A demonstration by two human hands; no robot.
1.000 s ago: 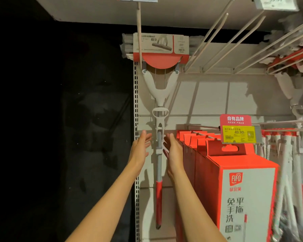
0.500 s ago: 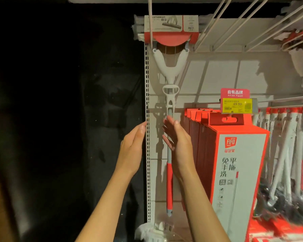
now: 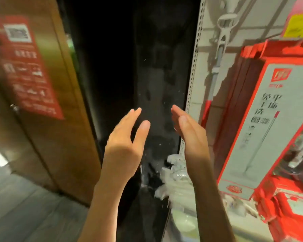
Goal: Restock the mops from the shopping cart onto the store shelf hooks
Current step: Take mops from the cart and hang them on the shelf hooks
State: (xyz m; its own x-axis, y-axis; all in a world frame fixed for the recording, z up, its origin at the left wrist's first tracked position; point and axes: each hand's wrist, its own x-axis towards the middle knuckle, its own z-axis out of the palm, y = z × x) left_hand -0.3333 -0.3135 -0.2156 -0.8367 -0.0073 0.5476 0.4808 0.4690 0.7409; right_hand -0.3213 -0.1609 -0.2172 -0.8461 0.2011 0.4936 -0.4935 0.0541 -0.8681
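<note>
Dim store aisle, blurred by head motion: a brown wooden panel with a red printed notice [image 3: 27, 67] stands at the left, a black gap fills the middle, and a white perforated shelf upright [image 3: 192, 75] marks the edge of the display at the right.

From the head camera, the only view, the grey-and-red long-handled mop with a white plastic yoke [image 3: 215, 70] hangs against the white back panel, just behind the upright and beside a row of tall red-and-white cardboard mop boxes [image 3: 262, 119]. A yellow price tag [image 3: 299, 28] sits above the boxes. Crumpled clear plastic wrapping [image 3: 175, 173] lies at the shelf foot.

Both hands are empty. The left hand [image 3: 124, 142] and right hand [image 3: 191, 135] are raised with fingers straight, palms facing each other, well apart from the mop.

The mop looks light and stiff (a thin pole with a hollow plastic head), top-heavy if held low. I would grip the pole just below the yoke, steadying the red lower grip with the other hand.
</note>
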